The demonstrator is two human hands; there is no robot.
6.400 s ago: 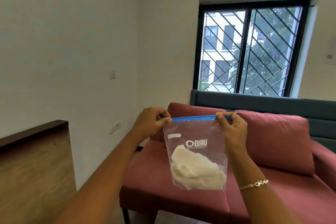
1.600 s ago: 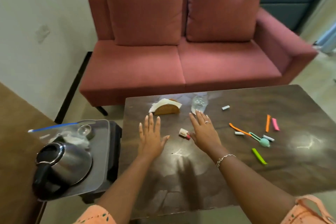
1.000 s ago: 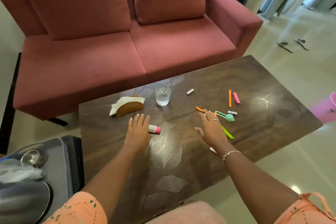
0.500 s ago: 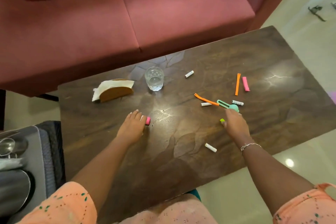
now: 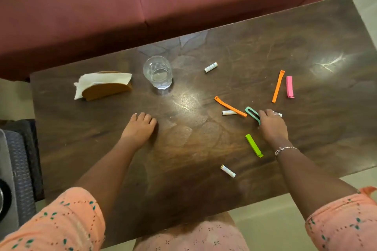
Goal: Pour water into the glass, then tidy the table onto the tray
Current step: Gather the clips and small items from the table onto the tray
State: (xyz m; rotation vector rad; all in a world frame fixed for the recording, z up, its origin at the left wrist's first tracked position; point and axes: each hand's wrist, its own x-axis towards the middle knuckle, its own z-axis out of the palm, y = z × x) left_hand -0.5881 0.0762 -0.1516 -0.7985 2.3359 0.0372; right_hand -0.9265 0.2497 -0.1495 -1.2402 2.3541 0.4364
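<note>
The right hand [image 5: 272, 126] lies palm down on the worktop [image 5: 183, 179], its fingers curled over the round end of the one teal clip [image 5: 252, 113] and pinching it. A white cylinder [image 5: 279, 115] peeks out just past its fingertips. The left hand [image 5: 139, 126] rests palm down near the middle of the worktop, fingertips bent under; whether it holds anything cannot be told.

There are five clips in all. Besides the teal one, a green clip [image 5: 254, 145] lies just left of the right wrist, an orange clip [image 5: 230, 106] nearly touches the teal clip's open end, and a second orange clip [image 5: 277, 86] lies beside the pink clip [image 5: 289, 87] farther off.

There are four white cylinders. Besides the first, one [image 5: 229, 112] touches the near orange clip, one [image 5: 228, 171] lies toward the near edge, and one [image 5: 210, 67] lies right of the glass [image 5: 158, 72].

The single glass stands upright at the far side, between that cylinder and the one napkin holder [image 5: 106, 89]. The grey tray [image 5: 6, 159] shows at the left edge, off the worktop.
</note>
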